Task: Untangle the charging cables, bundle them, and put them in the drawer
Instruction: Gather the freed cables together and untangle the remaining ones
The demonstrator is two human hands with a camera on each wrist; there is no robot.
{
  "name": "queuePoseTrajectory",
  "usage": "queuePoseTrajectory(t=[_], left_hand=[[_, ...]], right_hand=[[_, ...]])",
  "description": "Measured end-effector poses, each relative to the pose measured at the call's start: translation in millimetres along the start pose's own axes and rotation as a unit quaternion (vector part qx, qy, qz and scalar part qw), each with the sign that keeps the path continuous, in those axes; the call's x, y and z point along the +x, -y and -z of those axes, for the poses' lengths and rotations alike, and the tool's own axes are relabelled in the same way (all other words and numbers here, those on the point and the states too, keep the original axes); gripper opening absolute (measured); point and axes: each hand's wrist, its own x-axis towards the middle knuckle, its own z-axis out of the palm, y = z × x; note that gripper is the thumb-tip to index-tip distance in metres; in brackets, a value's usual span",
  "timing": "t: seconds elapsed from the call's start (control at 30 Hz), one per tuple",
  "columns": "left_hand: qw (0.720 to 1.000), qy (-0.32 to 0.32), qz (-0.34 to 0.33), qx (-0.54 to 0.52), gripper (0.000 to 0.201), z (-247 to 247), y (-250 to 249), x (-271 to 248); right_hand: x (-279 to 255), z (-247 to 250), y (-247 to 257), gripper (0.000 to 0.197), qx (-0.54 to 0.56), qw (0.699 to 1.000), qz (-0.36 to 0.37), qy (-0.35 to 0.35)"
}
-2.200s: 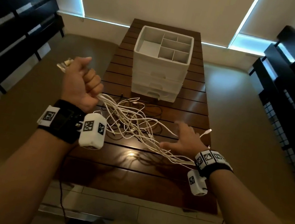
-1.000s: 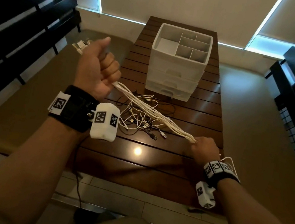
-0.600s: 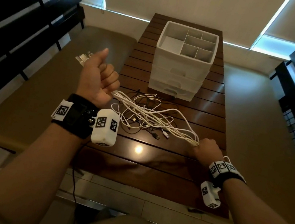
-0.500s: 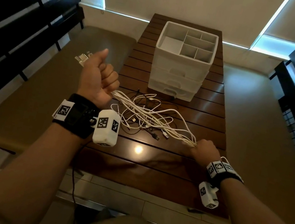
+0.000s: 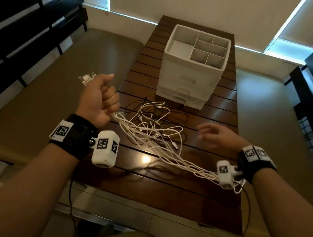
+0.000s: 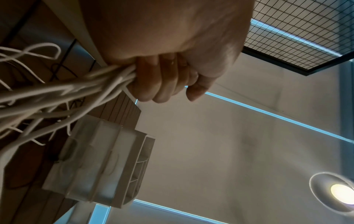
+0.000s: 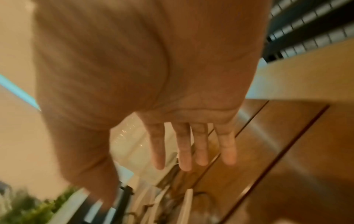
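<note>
My left hand (image 5: 99,101) is raised over the table's left edge and grips a bunch of white charging cables (image 5: 149,138); their plug ends (image 5: 86,80) stick out past my thumb. In the left wrist view the fingers (image 6: 159,81) curl round the white cables (image 6: 63,94). The strands sag across the table and trail under my right wrist. A few dark cables (image 5: 174,117) lie tangled among them. My right hand (image 5: 218,136) hovers open above the table, fingers (image 7: 184,148) spread, holding nothing. The white drawer unit (image 5: 192,68) stands behind the cables, drawers closed.
The dark slatted wooden table (image 5: 160,186) runs away from me, with tan benches (image 5: 56,88) on both sides and black slatted backrests (image 5: 22,17) beyond. A divided tray tops the drawer unit. Thin black leads hang from my wrist cameras.
My right hand has let go of the white cables and lifted open toward the far right. The cables sag looser across the table. My left hand keeps its grip.
</note>
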Motion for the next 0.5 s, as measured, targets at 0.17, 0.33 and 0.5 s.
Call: queuePoseTrajectory(t=[0.17,0.33,0.5], left_hand=[[1.0,-0.005,0.019,0.004,0.053,19,9,-8],[1.0,0.002,0.023,0.018,0.054,9,15,-12],[0.999,0.01,0.031,0.023,0.052,1,20,-13]], right_hand=[[61,-47,49,0.015,-0.094,0.982,0.048,-0.158],[99,-108,75,0.034,-0.139,0.989,0.025,-0.039],[104,-114,82,0.022,-0.106,0.988,0.049,-0.096]])
